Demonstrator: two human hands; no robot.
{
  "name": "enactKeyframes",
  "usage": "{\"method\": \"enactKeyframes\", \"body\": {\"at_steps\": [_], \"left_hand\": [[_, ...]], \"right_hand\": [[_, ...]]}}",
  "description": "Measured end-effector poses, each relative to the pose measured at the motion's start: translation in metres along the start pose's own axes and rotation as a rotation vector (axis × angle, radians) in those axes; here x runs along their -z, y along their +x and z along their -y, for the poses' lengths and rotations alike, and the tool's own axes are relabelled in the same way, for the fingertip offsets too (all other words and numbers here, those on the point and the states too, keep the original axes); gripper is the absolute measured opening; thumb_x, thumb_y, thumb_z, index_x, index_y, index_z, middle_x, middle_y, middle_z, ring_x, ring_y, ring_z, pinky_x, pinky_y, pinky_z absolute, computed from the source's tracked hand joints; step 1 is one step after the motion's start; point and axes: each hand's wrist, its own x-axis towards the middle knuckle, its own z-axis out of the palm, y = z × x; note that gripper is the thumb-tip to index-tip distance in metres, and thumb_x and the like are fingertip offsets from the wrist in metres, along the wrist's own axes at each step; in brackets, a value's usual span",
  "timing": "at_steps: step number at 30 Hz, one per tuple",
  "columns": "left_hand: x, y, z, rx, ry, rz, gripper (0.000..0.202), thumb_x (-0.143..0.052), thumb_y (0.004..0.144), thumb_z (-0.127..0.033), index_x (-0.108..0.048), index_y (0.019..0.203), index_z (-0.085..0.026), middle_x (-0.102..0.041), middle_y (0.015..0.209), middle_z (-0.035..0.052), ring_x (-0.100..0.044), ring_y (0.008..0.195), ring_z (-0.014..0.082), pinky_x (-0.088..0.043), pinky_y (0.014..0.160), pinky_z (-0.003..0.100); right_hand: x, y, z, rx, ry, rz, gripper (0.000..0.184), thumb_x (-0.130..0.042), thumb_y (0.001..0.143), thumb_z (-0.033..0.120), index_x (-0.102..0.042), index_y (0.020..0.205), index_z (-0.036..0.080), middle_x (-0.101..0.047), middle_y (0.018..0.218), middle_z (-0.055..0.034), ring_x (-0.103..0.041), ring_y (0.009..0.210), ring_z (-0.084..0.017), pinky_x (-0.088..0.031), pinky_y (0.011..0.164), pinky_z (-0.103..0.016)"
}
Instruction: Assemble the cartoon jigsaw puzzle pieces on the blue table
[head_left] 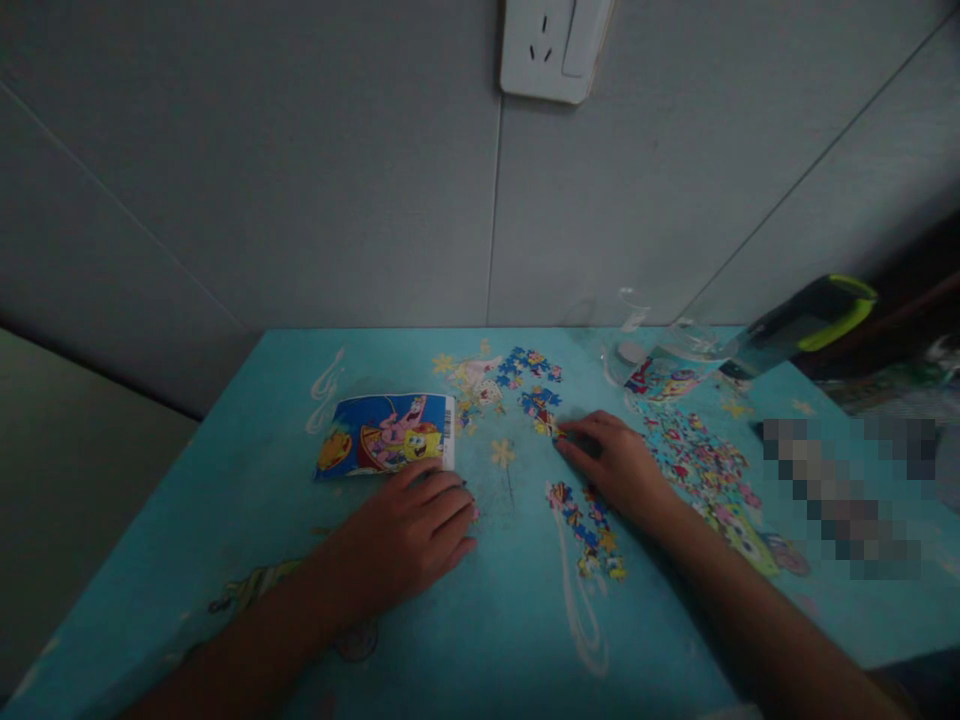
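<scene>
My left hand (416,525) lies flat on the blue tablecloth (247,500), fingers stretched out, just below a cartoon reference card (386,435). My right hand (611,460) rests on the cloth with its fingertips pinched on a small puzzle piece (553,430) at the edge of a joined cluster (540,405). Another joined cluster (525,365) lies further back. A strip of joined pieces (589,525) sits just below my right hand.
A heap of loose puzzle pieces (701,465) spreads to the right. A clear plastic tube (675,370) lies on its side at the back right, beside a dark bottle with a green band (806,320). The grey wall carries a white socket (551,45).
</scene>
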Motion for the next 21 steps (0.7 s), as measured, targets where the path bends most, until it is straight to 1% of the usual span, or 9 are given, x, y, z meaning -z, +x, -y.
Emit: {"method": "enactKeyframes", "body": {"at_steps": [2,4,6,8,10,13,16,18,21], "left_hand": [[0.002,0.001,-0.001,0.000,-0.001,-0.001,0.017,-0.056,0.101,-0.023,-0.068,0.110,-0.017,-0.072,0.107,0.0038,-0.063,0.103,0.0214,-0.043,0.103,0.046],[0.004,0.002,-0.001,-0.007,-0.001,0.001,0.016,-0.056,0.101,-0.023,-0.069,0.109,-0.016,-0.072,0.106,0.0038,-0.063,0.101,0.0209,-0.045,0.101,0.045],[0.007,0.003,0.001,-0.021,0.000,-0.008,0.015,-0.057,0.100,-0.022,-0.069,0.106,-0.015,-0.072,0.106,0.0041,-0.064,0.101,0.0207,-0.046,0.100,0.045],[0.011,0.003,0.006,-0.021,0.015,-0.026,0.014,-0.057,0.099,-0.021,-0.069,0.101,-0.014,-0.072,0.106,0.0048,-0.064,0.102,0.0210,-0.047,0.101,0.045],[0.016,0.002,0.012,0.003,0.051,-0.041,0.014,-0.057,0.099,-0.020,-0.069,0.095,-0.014,-0.072,0.107,0.0056,-0.064,0.104,0.0219,-0.046,0.103,0.047],[0.022,0.000,0.022,0.041,0.098,-0.044,0.014,-0.057,0.098,-0.020,-0.069,0.093,-0.015,-0.072,0.107,0.0064,-0.065,0.103,0.0220,-0.046,0.105,0.048],[0.022,0.000,0.025,0.040,0.096,-0.045,0.013,-0.058,0.098,-0.020,-0.069,0.094,-0.015,-0.072,0.104,0.0061,-0.065,0.101,0.0216,-0.046,0.106,0.049],[0.020,0.001,0.021,0.017,0.086,-0.048,0.012,-0.058,0.098,-0.019,-0.069,0.097,-0.015,-0.073,0.103,0.0061,-0.065,0.100,0.0219,-0.047,0.104,0.049],[0.015,0.003,0.011,-0.049,0.046,-0.045,0.013,-0.058,0.098,-0.018,-0.069,0.105,-0.015,-0.073,0.103,0.0064,-0.065,0.101,0.0211,-0.048,0.101,0.046]], "right_hand": [[0.003,0.000,0.002,-0.047,0.042,-0.001,0.020,-0.069,0.091,0.035,-0.075,0.106,0.023,-0.071,0.099,-0.0065,-0.067,0.088,-0.023,-0.052,0.081,-0.035],[0.007,-0.001,0.008,-0.121,0.116,0.031,0.019,-0.068,0.092,0.037,-0.075,0.100,0.021,-0.072,0.089,-0.0044,-0.067,0.076,-0.021,-0.052,0.072,-0.033],[0.009,-0.005,0.020,-0.185,0.216,0.095,0.021,-0.064,0.094,0.038,-0.075,0.096,0.021,-0.072,0.078,-0.0021,-0.064,0.064,-0.018,-0.050,0.063,-0.031],[0.008,-0.012,0.035,-0.194,0.316,0.160,0.022,-0.063,0.095,0.038,-0.076,0.094,0.021,-0.073,0.074,-0.0015,-0.064,0.060,-0.017,-0.050,0.060,-0.029],[0.002,-0.021,0.052,-0.131,0.394,0.206,0.018,-0.065,0.094,0.036,-0.078,0.093,0.023,-0.076,0.081,-0.0020,-0.068,0.069,-0.018,-0.052,0.064,-0.029],[-0.009,-0.031,0.068,0.046,0.392,0.253,0.015,-0.066,0.095,0.033,-0.080,0.100,0.028,-0.078,0.091,-0.0014,-0.071,0.080,-0.018,-0.054,0.075,-0.030],[-0.012,-0.034,0.067,0.152,0.295,0.227,0.020,-0.063,0.097,0.029,-0.078,0.109,0.028,-0.079,0.095,-0.0024,-0.071,0.085,-0.020,-0.054,0.081,-0.034],[-0.007,-0.031,0.057,0.148,0.245,0.176,0.022,-0.060,0.098,0.027,-0.077,0.112,0.026,-0.078,0.100,-0.0041,-0.071,0.089,-0.020,-0.054,0.083,-0.034],[0.009,-0.024,0.036,0.100,0.135,0.089,0.021,-0.059,0.098,0.027,-0.076,0.110,0.025,-0.077,0.102,-0.0060,-0.070,0.093,-0.023,-0.053,0.085,-0.036]]}}
